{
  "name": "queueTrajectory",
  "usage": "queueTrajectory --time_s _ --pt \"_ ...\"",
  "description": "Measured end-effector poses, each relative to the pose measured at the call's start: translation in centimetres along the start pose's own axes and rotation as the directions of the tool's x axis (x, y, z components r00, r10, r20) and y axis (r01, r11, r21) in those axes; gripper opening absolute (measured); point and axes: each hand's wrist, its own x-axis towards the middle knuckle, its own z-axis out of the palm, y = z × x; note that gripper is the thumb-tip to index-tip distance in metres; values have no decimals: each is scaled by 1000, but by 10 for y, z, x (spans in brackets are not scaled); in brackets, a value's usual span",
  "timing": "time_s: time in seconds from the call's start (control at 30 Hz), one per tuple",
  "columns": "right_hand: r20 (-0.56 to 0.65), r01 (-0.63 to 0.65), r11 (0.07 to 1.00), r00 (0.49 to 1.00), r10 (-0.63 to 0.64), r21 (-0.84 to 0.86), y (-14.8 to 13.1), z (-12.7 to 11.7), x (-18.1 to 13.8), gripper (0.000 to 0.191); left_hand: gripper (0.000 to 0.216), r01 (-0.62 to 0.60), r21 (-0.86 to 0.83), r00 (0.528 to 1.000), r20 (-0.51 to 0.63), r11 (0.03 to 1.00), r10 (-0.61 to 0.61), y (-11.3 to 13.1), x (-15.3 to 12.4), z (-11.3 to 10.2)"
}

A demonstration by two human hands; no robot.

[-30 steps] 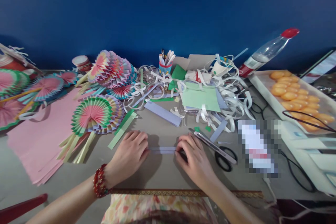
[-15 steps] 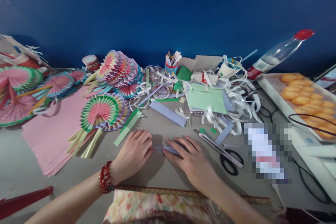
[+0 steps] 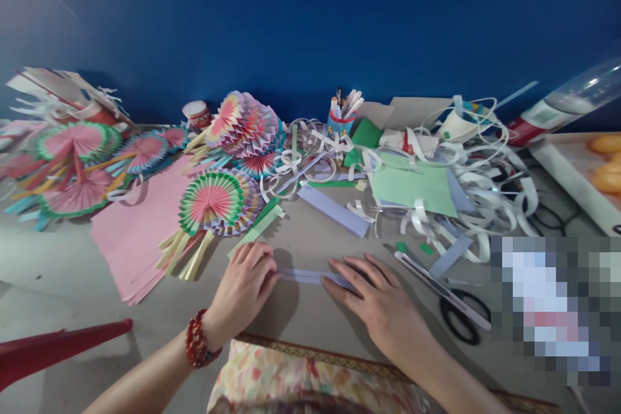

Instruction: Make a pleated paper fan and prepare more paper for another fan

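Observation:
A narrow lilac paper strip lies flat on the grey table in front of me. My left hand, with a red bead bracelet at the wrist, has its fingers curled down on the strip's left end. My right hand lies flat with fingers stretched out, pressing on the strip's right part. Just right of that hand lie black-handled scissors.
Folded paper fans and pink sheets cover the left. Curled white strips, a green sheet, a wider lilac strip and a pen cup crowd the back. A tray of orange pieces and a bottle sit far right.
The view has swung left, so everything shifted right. My right hand opened from curled to flat and slid left along the strip. My left hand stayed on the strip's left end.

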Motion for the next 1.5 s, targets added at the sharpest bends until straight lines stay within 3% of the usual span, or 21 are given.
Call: queueTrajectory --time_s 0.53,0.8,1.03,1.17,1.27,1.37,1.5 --pt "37 5 999 999 -4 -35 1 3 -1 55 6 7 -35 1000 -7 999 -7 -3 -3 4" --pt "35 11 999 999 -9 -53 1 -1 -1 58 61 -97 31 995 25 995 97 -14 -12 4" --pt "13 15 998 1000 -14 -61 0 0 1 58 67 -119 8 993 16 993 119 -23 -23 -3" --pt "11 24 998 1000 -23 -53 1 0 1 57 66 -228 67 973 49 971 225 -5 -24 -12" --pt "20 38 997 999 -37 -61 1 -2 1 57 61 -360 143 927 167 922 336 13 -15 -11" --pt "21 30 997 999 -28 -65 1 -2 0 55 84 -464 177 876 235 868 421 22 -5 0" --pt "26 19 998 1000 -17 -61 -1 -1 -1 56 101 -441 225 885 272 869 378 16 -6 9"
